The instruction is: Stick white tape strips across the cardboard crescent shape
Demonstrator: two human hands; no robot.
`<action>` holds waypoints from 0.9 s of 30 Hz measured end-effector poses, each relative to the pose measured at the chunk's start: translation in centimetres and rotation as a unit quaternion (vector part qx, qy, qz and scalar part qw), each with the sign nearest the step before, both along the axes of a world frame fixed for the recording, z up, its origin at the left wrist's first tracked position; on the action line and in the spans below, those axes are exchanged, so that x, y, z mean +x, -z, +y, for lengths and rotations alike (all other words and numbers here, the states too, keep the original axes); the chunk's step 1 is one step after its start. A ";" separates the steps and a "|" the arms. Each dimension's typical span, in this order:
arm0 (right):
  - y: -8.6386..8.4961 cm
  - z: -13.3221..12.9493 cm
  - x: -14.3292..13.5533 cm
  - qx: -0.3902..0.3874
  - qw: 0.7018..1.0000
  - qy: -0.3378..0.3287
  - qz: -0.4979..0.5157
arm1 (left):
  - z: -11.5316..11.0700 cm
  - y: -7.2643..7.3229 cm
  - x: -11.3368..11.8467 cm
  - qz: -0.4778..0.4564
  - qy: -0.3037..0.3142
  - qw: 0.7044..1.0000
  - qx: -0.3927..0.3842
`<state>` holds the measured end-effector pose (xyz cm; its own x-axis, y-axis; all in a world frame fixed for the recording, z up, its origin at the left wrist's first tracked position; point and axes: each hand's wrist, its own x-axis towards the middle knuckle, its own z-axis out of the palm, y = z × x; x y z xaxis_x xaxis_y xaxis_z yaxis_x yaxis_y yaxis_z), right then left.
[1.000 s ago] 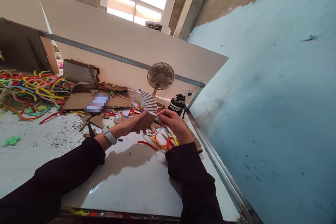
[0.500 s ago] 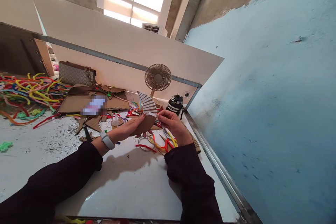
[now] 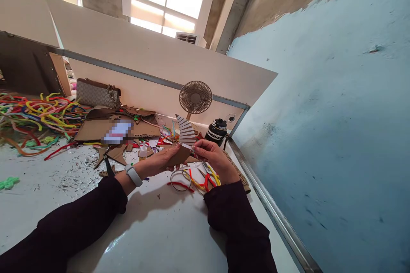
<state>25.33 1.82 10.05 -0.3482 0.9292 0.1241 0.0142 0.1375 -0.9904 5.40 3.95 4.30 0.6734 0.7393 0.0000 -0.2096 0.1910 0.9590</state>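
My left hand (image 3: 165, 158), with a pale watch on its wrist, is closed around a brown cardboard piece (image 3: 177, 156). A curved fan of grey and white strips (image 3: 185, 131) rises from the upper edge of the cardboard. The fingertips of my right hand (image 3: 209, 151) pinch the edge of the striped piece where it meets the cardboard. Below the hands lie a round hoop (image 3: 181, 180), a red pipe cleaner and red-handled scissors (image 3: 209, 182) on the white table (image 3: 160, 230).
A small fan (image 3: 195, 97) and a black bottle (image 3: 216, 131) stand behind the hands. Tangled pipe cleaners (image 3: 41, 113), a patterned bag (image 3: 98, 94), cardboard scraps (image 3: 92, 130), a blurred phone (image 3: 118, 132) and a small glue bottle (image 3: 142, 151) are to the left.
The cardboard piece has turned in my left hand, showing less of its face, and the striped fan stands more upright. The whole view has shifted slightly.
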 end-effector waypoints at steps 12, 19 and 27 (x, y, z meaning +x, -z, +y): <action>0.1 0.1 -0.3 0.029 0.996 0.002 -0.083 | 0.3 0.7 0.1 0.052 -0.020 0.995 0.078; 0.6 0.3 -0.8 0.036 0.995 -0.001 -0.095 | 0.2 0.8 0.2 0.065 -0.011 0.992 0.107; 0.8 0.4 -1.0 0.042 0.994 0.039 -0.095 | 0.3 1.1 0.4 0.074 -0.033 0.986 0.145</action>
